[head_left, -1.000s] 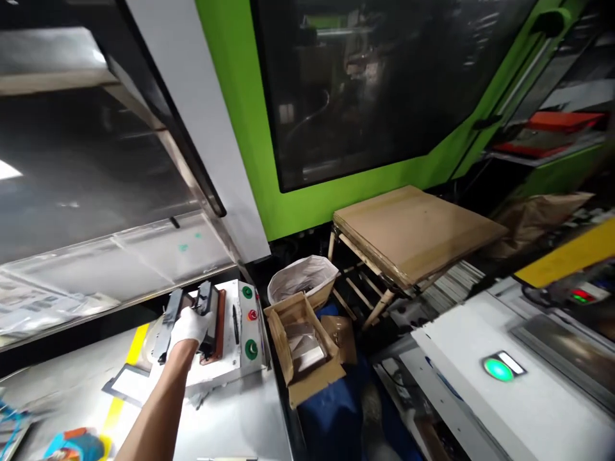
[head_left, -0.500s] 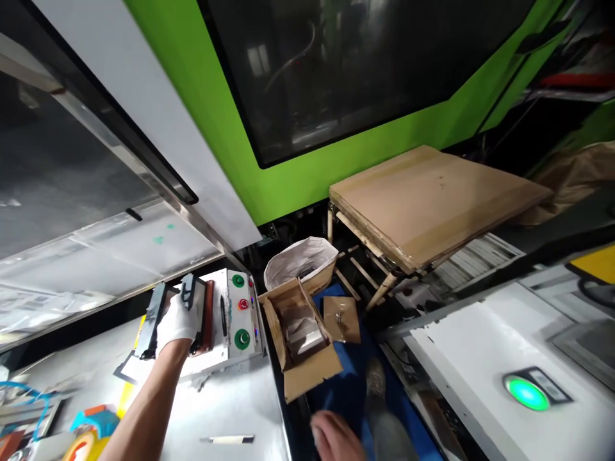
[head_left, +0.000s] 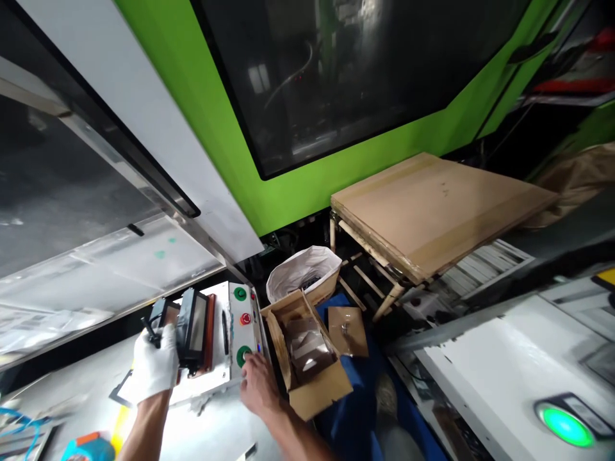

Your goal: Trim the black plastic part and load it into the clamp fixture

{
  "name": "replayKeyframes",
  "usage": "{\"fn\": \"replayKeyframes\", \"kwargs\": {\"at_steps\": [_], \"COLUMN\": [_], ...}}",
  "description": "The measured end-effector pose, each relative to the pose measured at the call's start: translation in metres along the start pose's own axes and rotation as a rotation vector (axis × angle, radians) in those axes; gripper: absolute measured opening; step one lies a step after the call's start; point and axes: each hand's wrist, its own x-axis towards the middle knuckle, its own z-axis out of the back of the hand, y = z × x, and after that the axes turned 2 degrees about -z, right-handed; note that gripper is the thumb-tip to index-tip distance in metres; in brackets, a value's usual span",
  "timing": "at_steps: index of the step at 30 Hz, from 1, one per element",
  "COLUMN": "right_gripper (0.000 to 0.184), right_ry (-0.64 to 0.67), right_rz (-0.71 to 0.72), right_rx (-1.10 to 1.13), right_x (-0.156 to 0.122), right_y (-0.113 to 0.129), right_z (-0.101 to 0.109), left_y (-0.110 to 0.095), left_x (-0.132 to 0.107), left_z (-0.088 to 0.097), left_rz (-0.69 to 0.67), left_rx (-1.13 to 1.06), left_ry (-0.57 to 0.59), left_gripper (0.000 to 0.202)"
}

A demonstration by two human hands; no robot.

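My left hand wears a white glove and grips a black frame part at the left of a small white press machine. A black hinged block with an orange pad under it stands raised on the machine beside that hand. My bare right hand rests at the machine's button panel, fingers touching the lower green button. A red button and another green button sit above it.
An open cardboard box stands right of the machine, with a lined bin behind it. A wooden stand topped with cardboard is farther right. A green machine housing fills the back. A lit green indicator glows at lower right.
My right hand came up from the bottom edge to the lower green button. My left hand slid left off the black block onto the frame part; the block now stands more raised.
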Motion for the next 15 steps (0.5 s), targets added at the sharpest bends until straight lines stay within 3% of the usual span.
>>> {"fn": "replayKeyframes", "kwargs": {"at_steps": [1, 3, 5, 7, 8, 9, 12, 14, 15], "right_gripper": [0.029, 0.028, 0.029, 0.037, 0.041, 0.042, 0.041, 0.042, 0.041], "right_ry": [0.015, 0.067, 0.135, 0.175, 0.182, 0.181, 0.154, 0.045, -0.110], "right_rz": [-0.037, -0.114, -0.162, -0.176, -0.178, -0.178, -0.200, -0.294, -0.370], "right_rx": [0.012, 0.051, 0.099, 0.148, 0.167, 0.188, 0.268, 0.261, 0.204], "right_x": [0.005, 0.012, 0.012, -0.004, -0.019, -0.038, -0.115, -0.173, -0.200], "right_y": [-0.001, -0.001, -0.002, -0.008, -0.015, -0.024, -0.068, -0.104, -0.120], "right_z": [0.005, 0.016, 0.030, 0.043, 0.050, 0.058, 0.080, 0.096, 0.105], "left_y": [-0.008, -0.030, -0.056, -0.084, -0.098, -0.112, -0.150, -0.168, -0.174], "left_x": [-0.008, -0.027, -0.047, -0.062, -0.067, -0.069, -0.056, -0.037, -0.029], "left_z": [-0.002, -0.008, -0.019, -0.039, -0.051, -0.065, -0.108, -0.128, -0.133], "left_rz": [-0.033, -0.053, -0.021, 0.039, 0.044, 0.026, -0.086, -0.139, -0.155], "left_rx": [-0.036, -0.165, -0.328, -0.411, -0.393, -0.360, -0.274, -0.228, -0.207], "left_ry": [-0.031, 0.034, 0.267, 0.589, 0.723, 0.776, 0.746, 0.717, 0.716], "left_gripper": [0.036, 0.041, 0.044, 0.042, 0.039, 0.035, 0.026, 0.045, 0.062]}}
